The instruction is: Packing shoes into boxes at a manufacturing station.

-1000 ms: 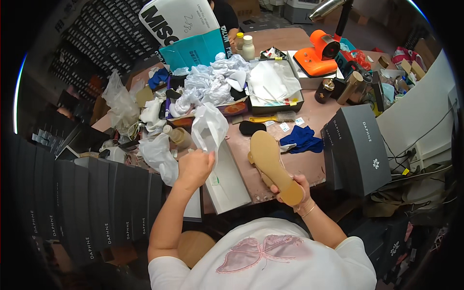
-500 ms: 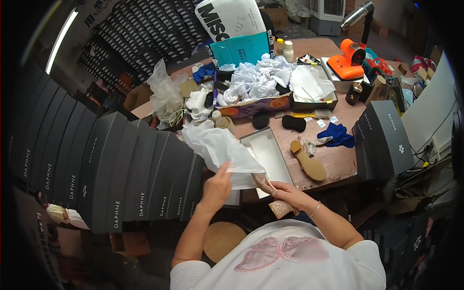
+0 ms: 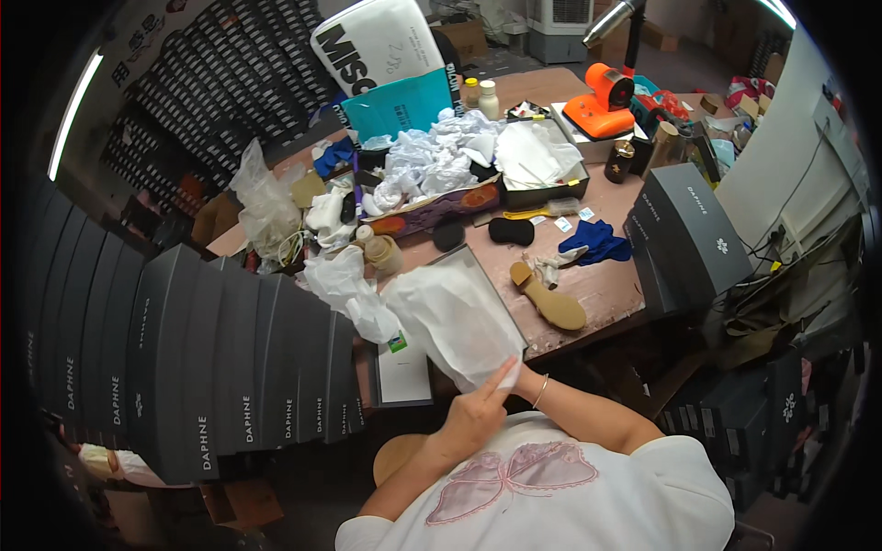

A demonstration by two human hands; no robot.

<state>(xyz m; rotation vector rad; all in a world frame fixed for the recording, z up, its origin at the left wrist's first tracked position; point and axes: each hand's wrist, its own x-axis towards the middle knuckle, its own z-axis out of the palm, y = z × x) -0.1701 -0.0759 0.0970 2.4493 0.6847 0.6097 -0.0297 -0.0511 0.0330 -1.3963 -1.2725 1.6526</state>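
Note:
Thin white wrapping (image 3: 455, 317), tissue-like, spreads over the table's near edge in front of me. At its near end my left hand (image 3: 478, 418) is closed on the edge, with the forefinger laid along it. My right hand (image 3: 525, 384) reaches in from the other side, its fingers hidden by the wrapping. The glitter-heeled shoe seen earlier is out of sight. Beneath the wrapping lie a grey-rimmed white box tray (image 3: 487, 275) and another white box part (image 3: 404, 378). A tan-soled shoe (image 3: 549, 301) lies sole up to the right.
Dark grey shoeboxes (image 3: 184, 367) stand in a long row at left; more boxes (image 3: 694, 234) stack at right. Crumpled white paper (image 3: 432, 161) fills a carton behind. Clear plastic (image 3: 349, 289), a blue cloth (image 3: 597, 241), a black pad (image 3: 512, 231) and an orange device (image 3: 599, 103) are around.
The glitter-heeled shoe has gone from view behind or inside the white wrapping. My left hand has moved right and nearer, beside my right hand. The view has shifted to the right.

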